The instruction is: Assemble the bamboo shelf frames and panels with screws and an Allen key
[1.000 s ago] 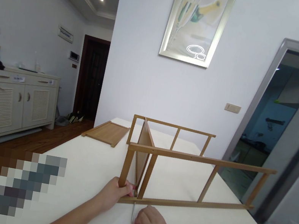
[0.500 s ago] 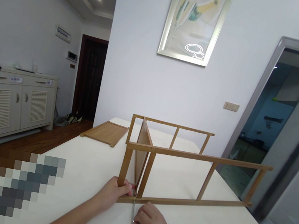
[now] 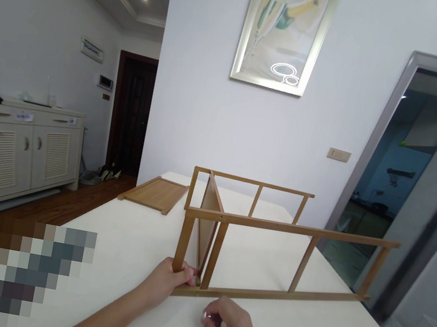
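Observation:
A wooden rack frame [image 3: 291, 230] lies on its side on the white table [image 3: 132, 244], its ladder-like sides joined at the left by a wooden shelf panel [image 3: 212, 199]. My left hand [image 3: 172, 279] is closed around the frame's near lower left corner, by the foot of the upright. Just in front of the bottom rail, my right hand [image 3: 230, 326] pinches a thin metal hex key [image 3: 209, 316], mostly hidden by the fingers. Its visible end is apart from the rail. A small fastener head [image 3: 197, 295] shows in that rail.
Another wooden panel [image 3: 156, 193] lies flat at the table's far left. A blurred-out patch [image 3: 31, 268] covers the left front edge. A white cabinet [image 3: 12, 155] stands left, and a doorway [image 3: 389, 177] opens at right.
The hex key has come away from the fastener in the bottom rail and turned in my right fingers. My right hand has shifted slightly right. My left hand keeps its hold on the frame.

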Demonstrator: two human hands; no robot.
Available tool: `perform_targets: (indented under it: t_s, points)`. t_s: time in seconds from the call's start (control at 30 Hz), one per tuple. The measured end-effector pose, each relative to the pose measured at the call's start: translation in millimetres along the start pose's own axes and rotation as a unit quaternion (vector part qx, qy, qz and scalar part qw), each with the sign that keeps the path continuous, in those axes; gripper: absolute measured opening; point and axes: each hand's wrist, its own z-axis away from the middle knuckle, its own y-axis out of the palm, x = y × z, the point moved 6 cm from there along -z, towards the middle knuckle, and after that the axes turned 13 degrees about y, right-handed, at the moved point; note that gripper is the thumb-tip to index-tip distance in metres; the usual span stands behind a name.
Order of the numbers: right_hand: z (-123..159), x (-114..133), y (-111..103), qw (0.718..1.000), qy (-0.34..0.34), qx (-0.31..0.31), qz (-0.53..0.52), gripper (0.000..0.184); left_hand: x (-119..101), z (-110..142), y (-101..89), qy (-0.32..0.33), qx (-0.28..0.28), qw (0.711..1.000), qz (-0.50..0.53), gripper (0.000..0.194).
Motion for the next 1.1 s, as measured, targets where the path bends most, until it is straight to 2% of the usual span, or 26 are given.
perform_targets:
  t_s: [0.17,0.23,0.43,0.67,0.83,1.0,1.1]
  points:
    - [-3,-7,3,0.997,0.071,0.013,-0.016,0.006,4,-2,-1.2,-0.002,-0.005,1.0,-0.002,0.036]
    - [-4,-9,3,0.997,0.071,0.009,-0.01,0.007,5,-2,-1.6,0.0,-0.005,1.0,-0.004,0.035]
    - [-6,-9,-8,0.998,0.008,-0.046,-0.035,0.019,7,-2,-0.8,0.001,-0.001,1.0,0.003,0.033]
    - [-6,-10,-8,0.998,0.067,-0.007,0.009,0.018,6,-1,-0.6,-0.011,-0.003,1.0,0.004,0.034]
    - [-8,-16,-9,0.996,0.088,-0.013,0.003,0.018,4,-1,-0.4,-0.004,-0.006,1.0,0.008,0.033]
    - [-12,-25,-9,0.99,0.131,-0.007,-0.058,0.01,3,-1,-0.1,-0.005,-0.009,1.0,0.007,0.033]
    - [-14,-29,-6,0.968,0.188,0.015,-0.168,0.006,2,-1,0.2,-0.002,-0.008,1.0,0.007,0.033]
